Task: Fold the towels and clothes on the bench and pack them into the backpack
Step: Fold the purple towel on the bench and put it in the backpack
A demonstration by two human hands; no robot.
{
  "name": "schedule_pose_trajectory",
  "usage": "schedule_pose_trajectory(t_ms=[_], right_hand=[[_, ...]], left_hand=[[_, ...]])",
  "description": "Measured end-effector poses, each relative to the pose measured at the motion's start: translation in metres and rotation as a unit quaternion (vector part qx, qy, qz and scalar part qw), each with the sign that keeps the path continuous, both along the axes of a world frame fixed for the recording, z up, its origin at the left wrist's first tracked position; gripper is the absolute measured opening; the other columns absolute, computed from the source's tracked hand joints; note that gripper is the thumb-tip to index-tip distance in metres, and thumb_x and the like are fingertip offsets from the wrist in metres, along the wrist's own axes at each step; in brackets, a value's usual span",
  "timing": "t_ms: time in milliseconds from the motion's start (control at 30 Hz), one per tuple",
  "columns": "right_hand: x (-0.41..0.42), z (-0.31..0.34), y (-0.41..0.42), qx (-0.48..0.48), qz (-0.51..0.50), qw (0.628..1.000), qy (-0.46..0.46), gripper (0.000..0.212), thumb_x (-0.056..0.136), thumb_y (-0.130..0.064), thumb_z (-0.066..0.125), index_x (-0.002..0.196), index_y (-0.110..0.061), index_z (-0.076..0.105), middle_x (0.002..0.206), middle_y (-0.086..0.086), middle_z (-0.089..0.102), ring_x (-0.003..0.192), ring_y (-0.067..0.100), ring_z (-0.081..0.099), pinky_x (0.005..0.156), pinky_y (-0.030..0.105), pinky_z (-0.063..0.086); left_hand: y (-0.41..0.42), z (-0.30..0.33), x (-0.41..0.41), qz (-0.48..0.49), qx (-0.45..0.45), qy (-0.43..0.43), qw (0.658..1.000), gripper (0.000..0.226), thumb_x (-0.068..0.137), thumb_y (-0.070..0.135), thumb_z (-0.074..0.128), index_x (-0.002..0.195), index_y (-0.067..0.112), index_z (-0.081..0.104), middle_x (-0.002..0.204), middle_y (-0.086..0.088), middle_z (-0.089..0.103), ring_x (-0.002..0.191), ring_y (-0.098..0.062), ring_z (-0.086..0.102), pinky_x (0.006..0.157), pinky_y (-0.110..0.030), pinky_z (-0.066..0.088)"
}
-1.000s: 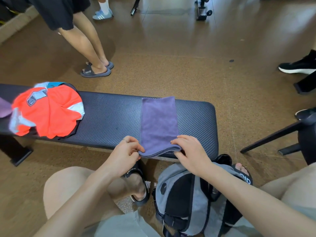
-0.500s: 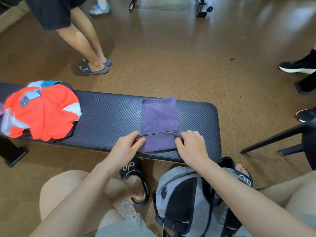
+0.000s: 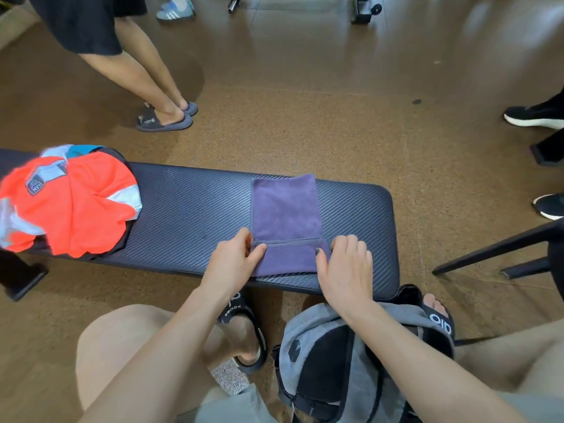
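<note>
Both hands, left hand point(image 3: 233, 262) and right hand point(image 3: 345, 265), pinch the purple microfibre towel's point(image 3: 285, 206) turned-up near edge; uneven carrying would skew the fold.

My purple towel point(image 3: 285, 209) is soft, matt, napped cloth. The bench point(image 3: 195, 206) pad looks like ribbed vinyl with a slight sheen. My backpack point(image 3: 338, 358) is matt grey and black woven fabric.
</note>
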State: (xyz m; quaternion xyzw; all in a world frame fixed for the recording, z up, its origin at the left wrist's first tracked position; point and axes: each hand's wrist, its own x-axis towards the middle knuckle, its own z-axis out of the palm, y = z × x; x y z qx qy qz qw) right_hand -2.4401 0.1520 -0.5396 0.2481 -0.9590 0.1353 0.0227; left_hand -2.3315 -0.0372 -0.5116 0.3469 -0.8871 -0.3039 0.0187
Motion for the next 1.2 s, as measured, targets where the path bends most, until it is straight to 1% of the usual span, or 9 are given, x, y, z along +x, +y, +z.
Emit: schedule_pose_trajectory(t_ms=[133,233,367,500,667,800,1000,1133,1200], right_hand=[[-0.007,-0.001,0.003,-0.058,0.09,0.993,0.056,0.026,0.091,-0.019,0.062,0.114,-0.014,0.051,0.105,0.011,0.048,0.083,0.029,0.049,0.071,0.042,0.043],[-0.017,0.0,0.003,-0.027,0.213,0.968,0.132,0.019,0.086,-0.006,0.062,0.104,-0.011,0.057,0.106,0.013,0.052,0.084,0.031,0.048,0.07,0.04,0.036],[-0.024,0.003,0.008,0.01,0.275,0.951,0.137,0.021,0.1,-0.02,0.046,0.104,-0.01,0.064,0.111,0.007,0.06,0.098,0.03,0.055,0.086,0.041,0.043],[-0.025,0.012,0.019,0.056,0.331,0.938,0.091,0.045,0.093,-0.041,0.047,0.114,-0.005,0.064,0.122,0.014,0.062,0.115,0.034,0.056,0.107,0.046,0.038],[-0.032,0.018,0.019,0.111,0.367,0.918,0.103,0.05,0.092,-0.038,0.046,0.121,0.0,0.061,0.13,0.02,0.058,0.121,0.038,0.052,0.113,0.05,0.033],[-0.042,0.018,0.016,0.083,0.399,0.899,0.159,0.039,0.098,-0.028,0.041,0.115,-0.001,0.064,0.128,0.018,0.058,0.119,0.035,0.053,0.111,0.048,0.035],[-0.057,0.035,0.006,-0.073,0.32,0.943,0.046,0.018,0.094,-0.022,0.045,0.083,-0.011,0.054,0.081,0.003,0.055,0.079,0.028,0.052,0.087,0.041,0.044],[-0.063,0.036,0.0,-0.134,0.209,0.961,-0.125,0.015,0.098,-0.029,0.046,0.094,-0.017,0.054,0.077,-0.003,0.056,0.077,0.024,0.054,0.074,0.038,0.037],[-0.064,0.034,-0.004,-0.137,0.193,0.959,-0.158,0.015,0.103,-0.031,0.045,0.102,-0.018,0.053,0.079,-0.001,0.06,0.08,0.027,0.057,0.071,0.037,0.035]], left_hand=[[0.004,0.0,-0.001,-0.015,-0.055,-0.025,0.998,0.031,0.098,0.05,0.056,0.097,0.023,0.04,0.076,-0.003,0.06,0.074,-0.033,0.056,0.064,-0.042,0.046],[0.002,-0.003,0.0,-0.063,-0.16,-0.012,0.985,0.029,0.098,0.045,0.057,0.102,0.02,0.042,0.09,-0.001,0.056,0.077,-0.034,0.058,0.058,-0.04,0.042],[-0.004,-0.005,-0.009,-0.226,-0.35,0.028,0.909,0.013,0.086,0.019,0.063,0.088,0.015,0.05,0.088,-0.008,0.049,0.076,-0.034,0.051,0.062,-0.041,0.037],[-0.012,-0.005,-0.011,-0.341,-0.379,0.027,0.86,0.014,0.087,0.019,0.044,0.09,0.018,0.057,0.088,-0.004,0.054,0.079,-0.027,0.055,0.074,-0.037,0.038],[-0.02,0.005,-0.005,-0.369,-0.297,-0.008,0.881,0.034,0.101,0.045,0.039,0.104,0.017,0.058,0.1,-0.002,0.057,0.089,-0.025,0.057,0.078,-0.039,0.046],[-0.029,0.013,0.003,-0.404,-0.257,-0.074,0.875,0.068,0.082,0.072,0.052,0.125,0.02,0.051,0.121,0.002,0.05,0.103,-0.021,0.051,0.086,-0.039,0.048],[-0.023,0.021,0.005,-0.282,-0.036,0.061,0.957,0.02,0.087,0.03,0.064,0.103,0.027,0.052,0.105,0.013,0.049,0.092,-0.011,0.054,0.076,-0.035,0.047],[-0.022,0.022,0.003,-0.172,0.069,0.07,0.98,0.009,0.098,0.029,0.061,0.099,0.03,0.053,0.079,0.017,0.064,0.071,-0.002,0.058,0.066,-0.023,0.043],[-0.022,0.018,0.002,-0.133,0.097,0.066,0.984,0.011,0.099,0.033,0.06,0.105,0.034,0.051,0.084,0.014,0.069,0.076,-0.003,0.064,0.073,-0.03,0.049]])
